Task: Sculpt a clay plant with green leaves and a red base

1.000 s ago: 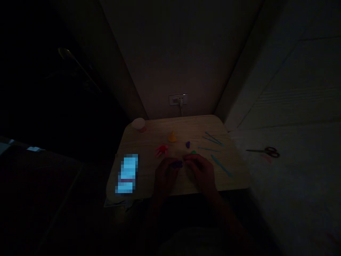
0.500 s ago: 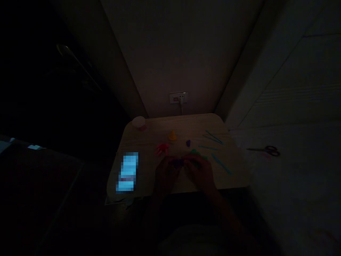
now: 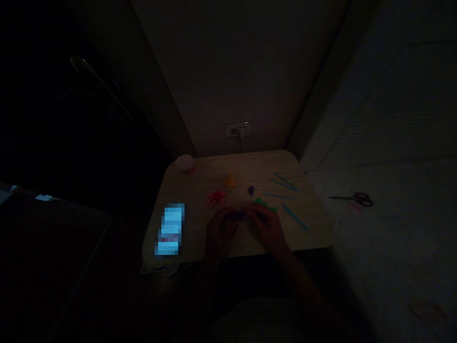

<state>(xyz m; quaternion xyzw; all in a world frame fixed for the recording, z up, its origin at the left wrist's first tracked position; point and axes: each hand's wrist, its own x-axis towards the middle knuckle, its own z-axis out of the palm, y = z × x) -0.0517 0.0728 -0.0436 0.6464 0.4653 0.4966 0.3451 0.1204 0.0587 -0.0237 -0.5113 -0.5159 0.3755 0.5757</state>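
Observation:
In the dim light, a dark purple lump of modelling clay [image 3: 235,216] sits between my two hands, above the near part of the small wooden table [image 3: 200,243]. My left hand [image 3: 218,234] is closed on its left side, fingers curled. From the right, my right hand [image 3: 267,226] pinches at the same lump. Just beyond my right hand lies a green piece [image 3: 264,204], partly covered by it. Beyond the hands are a small purple piece [image 3: 251,190], a yellow cone-like piece [image 3: 230,180] and a pink piece with finger-like prongs [image 3: 216,198].
Several blue modelling tools [image 3: 294,217] lie on the table's right side. A glowing phone [image 3: 170,229] is at the left, and a pale tub [image 3: 184,163] at the far left corner. Scissors [image 3: 357,198] rest on a pale surface to the right. A wall socket [image 3: 238,129] holds a plug.
The view has shifted slightly. Both hands stay at the purple clay; my right fingers have moved a little on it, and more of the lump shows by my left fingers.

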